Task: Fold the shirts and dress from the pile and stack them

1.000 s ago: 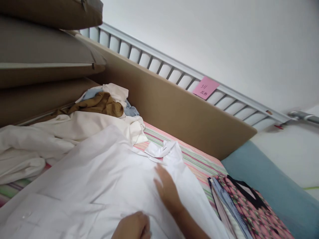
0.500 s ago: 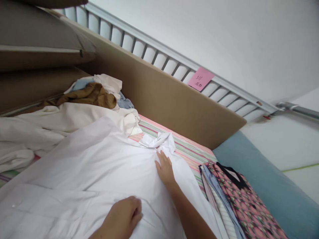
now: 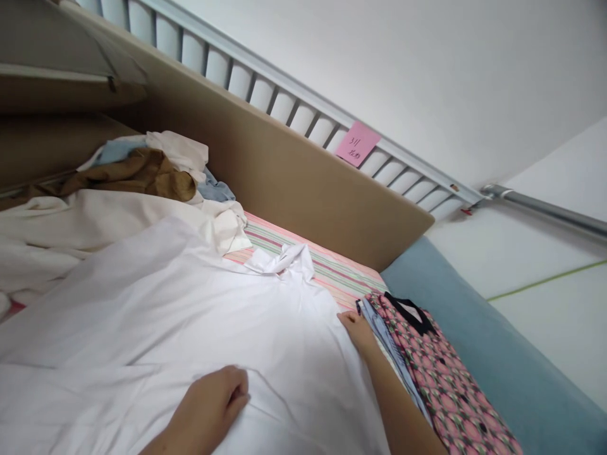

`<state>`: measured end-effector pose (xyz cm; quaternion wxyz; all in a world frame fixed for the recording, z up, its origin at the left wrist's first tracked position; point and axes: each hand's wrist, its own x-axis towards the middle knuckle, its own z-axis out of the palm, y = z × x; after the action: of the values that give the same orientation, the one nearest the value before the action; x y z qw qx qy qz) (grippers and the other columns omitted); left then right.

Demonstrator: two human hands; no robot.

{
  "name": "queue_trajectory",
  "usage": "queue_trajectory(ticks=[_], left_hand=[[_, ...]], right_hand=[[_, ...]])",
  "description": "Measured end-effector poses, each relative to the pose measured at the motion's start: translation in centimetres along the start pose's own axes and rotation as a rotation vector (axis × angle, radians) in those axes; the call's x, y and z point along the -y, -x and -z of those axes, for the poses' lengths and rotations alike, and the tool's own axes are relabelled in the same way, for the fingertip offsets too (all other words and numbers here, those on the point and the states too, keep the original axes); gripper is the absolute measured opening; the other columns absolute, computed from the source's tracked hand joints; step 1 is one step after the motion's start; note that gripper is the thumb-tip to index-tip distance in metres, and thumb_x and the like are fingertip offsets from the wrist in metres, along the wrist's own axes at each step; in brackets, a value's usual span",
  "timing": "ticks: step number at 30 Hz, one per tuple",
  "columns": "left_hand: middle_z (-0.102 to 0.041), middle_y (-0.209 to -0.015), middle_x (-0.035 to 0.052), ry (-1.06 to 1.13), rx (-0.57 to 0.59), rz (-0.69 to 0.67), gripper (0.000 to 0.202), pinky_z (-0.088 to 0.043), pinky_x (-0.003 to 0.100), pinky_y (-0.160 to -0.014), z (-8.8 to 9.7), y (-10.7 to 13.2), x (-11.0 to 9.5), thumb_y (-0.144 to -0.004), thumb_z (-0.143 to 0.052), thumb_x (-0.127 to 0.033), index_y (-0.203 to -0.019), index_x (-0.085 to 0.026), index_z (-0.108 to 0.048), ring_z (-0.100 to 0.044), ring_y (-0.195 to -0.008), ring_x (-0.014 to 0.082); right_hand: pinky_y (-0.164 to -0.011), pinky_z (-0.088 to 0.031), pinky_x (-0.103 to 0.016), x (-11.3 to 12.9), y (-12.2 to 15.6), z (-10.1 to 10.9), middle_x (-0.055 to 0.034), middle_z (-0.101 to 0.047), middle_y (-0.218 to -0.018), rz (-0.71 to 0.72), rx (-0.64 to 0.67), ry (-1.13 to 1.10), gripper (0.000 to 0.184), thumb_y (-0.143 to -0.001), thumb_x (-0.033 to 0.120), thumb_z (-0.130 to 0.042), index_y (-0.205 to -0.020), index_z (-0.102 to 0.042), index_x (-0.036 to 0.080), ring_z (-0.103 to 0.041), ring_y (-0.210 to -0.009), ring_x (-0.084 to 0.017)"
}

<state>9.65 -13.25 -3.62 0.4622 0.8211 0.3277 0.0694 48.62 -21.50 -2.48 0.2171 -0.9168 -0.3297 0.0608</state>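
Observation:
A white shirt (image 3: 208,303) lies spread over the striped bedding, its crumpled collar (image 3: 289,259) toward the far side. My left hand (image 3: 213,401) is curled closed on the front of the shirt, gripping the cloth; a crease runs off to the right from it. At the shirt's right edge, below the collar, my right hand (image 3: 358,330) pinches the fabric, with the fingertips partly hidden. Just right of that hand is a stack of folded clothes, a pink patterned garment with a black collar (image 3: 441,366) on top.
Cream cloth (image 3: 109,212), a brown garment (image 3: 147,177) and light blue pieces are heaped at the left. A tan board (image 3: 284,170) stands along the far side before a white slatted rail (image 3: 237,79) bearing a pink note (image 3: 358,144). A blue surface (image 3: 478,328) lies at right.
My right hand has moved from beside the collar rightward to the shirt's edge and closed on it. My left hand stays curled on the shirt. The view has shifted slightly right.

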Motion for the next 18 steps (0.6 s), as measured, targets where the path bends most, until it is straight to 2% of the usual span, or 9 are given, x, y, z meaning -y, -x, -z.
queue_trajectory(ticks=[5, 10, 14, 18], left_hand=[[-0.063, -0.076, -0.005, 0.008, 0.005, 0.007, 0.008, -0.033, 0.021, -0.064, 0.0, -0.1, 0.1, -0.078, -0.048, -0.02, -0.073, -0.021, -0.054, -0.054, -0.069, 0.011], [-0.064, -0.077, -0.0046, 0.02, 0.007, 0.02, 0.007, -0.034, 0.022, -0.065, 0.0, 0.0, 0.1, -0.078, -0.049, -0.021, -0.072, -0.022, -0.053, -0.054, -0.07, 0.0116], [-0.064, -0.078, -0.0043, 0.025, 0.01, 0.024, 0.006, -0.034, 0.022, -0.065, 0.0, 0.0, 0.1, -0.077, -0.05, -0.021, -0.072, -0.022, -0.052, -0.054, -0.071, 0.0121], [-0.063, -0.077, -0.0041, 0.001, 0.022, 0.001, 0.007, -0.033, 0.023, -0.065, 0.0, -0.1, 0.2, -0.078, -0.047, -0.022, -0.072, -0.022, -0.051, -0.054, -0.07, 0.0124]], right_hand=[[-0.07, -0.043, -0.039, 0.7, 0.9, -2.1, -0.0148, -0.067, -0.087, -0.079, -0.125, 0.324, 0.037, -0.09, 0.04, -0.027, -0.093, -0.058, 0.02, -0.064, -0.078, -0.027], [-0.062, -0.04, -0.033, 1.2, 1.0, -3.1, -0.0123, -0.068, -0.081, -0.098, -0.107, 0.496, 0.032, -0.091, 0.037, -0.03, -0.09, -0.057, 0.02, -0.064, -0.069, -0.024], [-0.072, -0.039, -0.033, 2.4, 2.0, -2.5, -0.01, -0.067, -0.087, 0.021, -0.161, 0.558, 0.032, -0.093, 0.037, -0.03, -0.087, -0.057, 0.02, -0.062, -0.081, -0.022], [-0.078, -0.037, -0.034, 3.4, 5.7, -3.8, -0.0099, -0.066, -0.091, 0.324, -0.258, 0.598, 0.029, -0.093, 0.033, -0.034, -0.087, -0.059, 0.018, -0.059, -0.088, -0.022]])
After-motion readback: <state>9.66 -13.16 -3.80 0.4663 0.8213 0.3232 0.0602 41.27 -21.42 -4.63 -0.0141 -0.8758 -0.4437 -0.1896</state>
